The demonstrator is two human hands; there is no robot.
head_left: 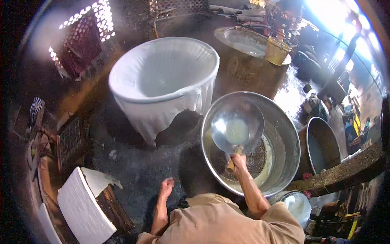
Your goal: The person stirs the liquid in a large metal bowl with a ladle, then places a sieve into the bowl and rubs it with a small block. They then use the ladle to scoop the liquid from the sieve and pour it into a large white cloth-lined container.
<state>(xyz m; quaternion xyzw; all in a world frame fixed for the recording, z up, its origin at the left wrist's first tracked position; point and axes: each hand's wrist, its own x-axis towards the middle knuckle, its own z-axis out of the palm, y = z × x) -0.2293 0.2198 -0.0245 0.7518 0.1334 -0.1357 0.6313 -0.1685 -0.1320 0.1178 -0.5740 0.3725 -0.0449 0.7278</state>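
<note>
My right hand (239, 160) grips the short wooden handle of a large round metal ladle (223, 132). A little pale, cloudy liquid lies in the ladle's bowl. The ladle is over the wide metal vat (290, 156), whose bottom shows a dark, textured round area and pale liquid along one side. Off to the left of the vat, my left hand (166, 188) hangs in the air with nothing in it, its fingers loosely bent and partly apart. Ahead stands a big round tub draped with white cloth (162, 77), the cloth sagging inward and hanging over the rim.
Behind the vat is a large brown cauldron (248, 69) of pale liquid, with a yellow bucket (278, 51) at its rim. A metal drum (325, 146) and a ledge (345, 175) are on the right. A white cloth-covered slab (83, 207) leans at lower left on the dark wet floor.
</note>
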